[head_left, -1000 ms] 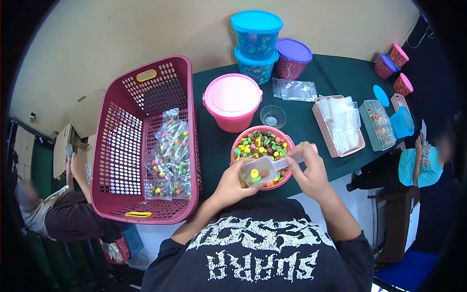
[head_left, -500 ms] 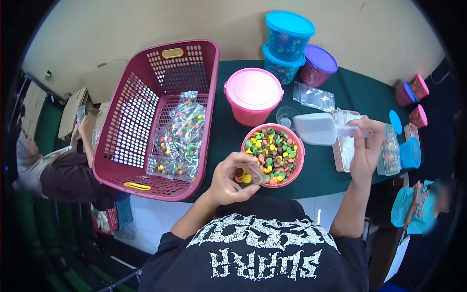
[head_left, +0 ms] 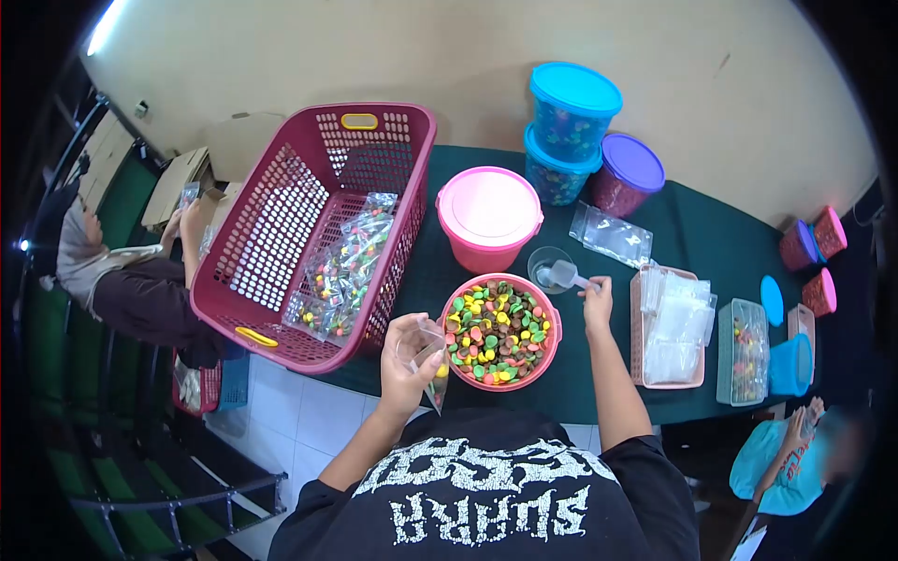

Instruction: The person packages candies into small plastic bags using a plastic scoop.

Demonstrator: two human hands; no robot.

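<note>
My left hand [head_left: 408,366] holds a clear plastic bag [head_left: 438,381] with a few colored candies inside, its mouth open. It is beside the left rim of a pink tub [head_left: 552,348] filled with green, yellow, red and brown candies [head_left: 498,332]. My right hand [head_left: 597,301] is closed on the handle of a white scoop [head_left: 564,274], whose head rests at a clear round cup [head_left: 547,267] behind the tub. A closed pink bucket [head_left: 489,208] stands just behind the open tub.
A maroon basket [head_left: 220,301] at left holds filled bags [head_left: 346,271]. Blue tubs [head_left: 572,112] and a purple-lidded tub [head_left: 630,176] stand at the back. Empty bags [head_left: 675,327] fill a pink tray [head_left: 639,360]. Other people [head_left: 140,280] [head_left: 781,453] sit at both sides.
My right hand has lowered the scoop from above the table to the clear cup. My left hand has shifted left with the bag, which now hangs more upright. The view has also shifted.
</note>
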